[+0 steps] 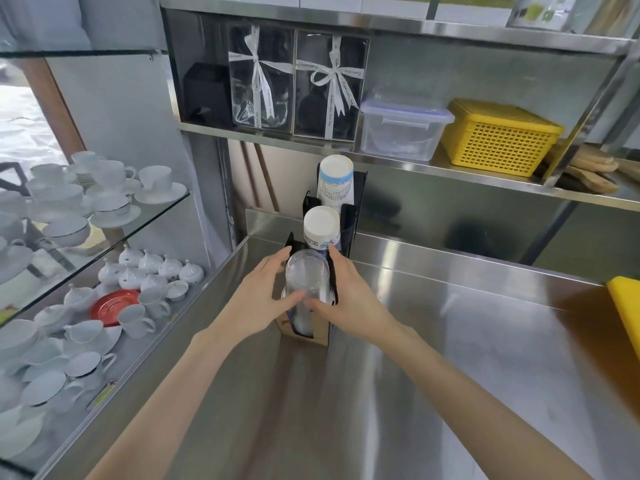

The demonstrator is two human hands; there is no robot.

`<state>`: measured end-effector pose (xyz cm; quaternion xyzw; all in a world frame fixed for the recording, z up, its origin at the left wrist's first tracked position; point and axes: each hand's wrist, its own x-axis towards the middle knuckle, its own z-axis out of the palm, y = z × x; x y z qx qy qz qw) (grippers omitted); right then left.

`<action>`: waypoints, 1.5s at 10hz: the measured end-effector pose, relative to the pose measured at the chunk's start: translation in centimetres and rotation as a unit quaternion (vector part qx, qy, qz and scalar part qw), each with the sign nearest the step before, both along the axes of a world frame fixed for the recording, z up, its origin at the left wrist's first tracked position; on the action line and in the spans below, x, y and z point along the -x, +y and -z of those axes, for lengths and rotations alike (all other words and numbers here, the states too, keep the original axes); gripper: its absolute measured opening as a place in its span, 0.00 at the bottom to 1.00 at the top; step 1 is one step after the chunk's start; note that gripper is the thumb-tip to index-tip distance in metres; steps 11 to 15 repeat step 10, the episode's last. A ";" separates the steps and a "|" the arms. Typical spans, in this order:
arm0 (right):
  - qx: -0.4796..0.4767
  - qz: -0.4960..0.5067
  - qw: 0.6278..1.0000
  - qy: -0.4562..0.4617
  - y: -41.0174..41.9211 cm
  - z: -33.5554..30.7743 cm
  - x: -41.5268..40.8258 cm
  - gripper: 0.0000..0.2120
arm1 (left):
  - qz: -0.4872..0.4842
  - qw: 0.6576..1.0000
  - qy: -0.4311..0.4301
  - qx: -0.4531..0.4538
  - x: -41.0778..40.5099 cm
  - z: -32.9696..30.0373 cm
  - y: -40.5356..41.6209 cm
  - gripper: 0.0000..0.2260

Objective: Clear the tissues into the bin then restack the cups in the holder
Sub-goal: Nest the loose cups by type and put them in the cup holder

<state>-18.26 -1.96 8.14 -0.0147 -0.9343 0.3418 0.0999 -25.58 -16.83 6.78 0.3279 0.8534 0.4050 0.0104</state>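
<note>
A black cup holder (349, 216) stands on the steel counter against the back wall. Its rear slot carries a stack of white printed paper cups (335, 180), bottoms up. A second stack of paper cups (321, 226) fills the middle slot. In the front slot sits a stack of clear plastic cups (307, 271), also upside down. My left hand (263, 296) grips this clear stack from the left. On its right side my right hand (349, 299) holds it too, fingers meeting low on the stack. No tissues or bin are in view.
A steel counter (450, 358) stretches to the right, with a yellow board (628, 306) at its far right edge. Above, a shelf holds gift boxes, a clear lidded tub (401, 129) and a yellow basket (498, 136). White crockery (114, 306) fills a glass cabinet on the left.
</note>
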 end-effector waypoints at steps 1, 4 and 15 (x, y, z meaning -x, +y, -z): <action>-0.079 -0.011 0.996 0.040 0.5 0.2 -0.8 0.33 | -0.005 1.000 0.027 0.016 -0.1 -0.4 0.1 0.31; -0.173 -0.024 0.984 -0.019 0.4 1.7 -1.0 0.29 | -0.026 0.989 0.093 0.113 -0.8 0.7 1.2 0.25; -0.243 0.088 0.963 -0.073 4.6 -3.4 -4.4 0.34 | -0.015 0.967 0.145 0.208 -2.5 -4.6 3.4 0.27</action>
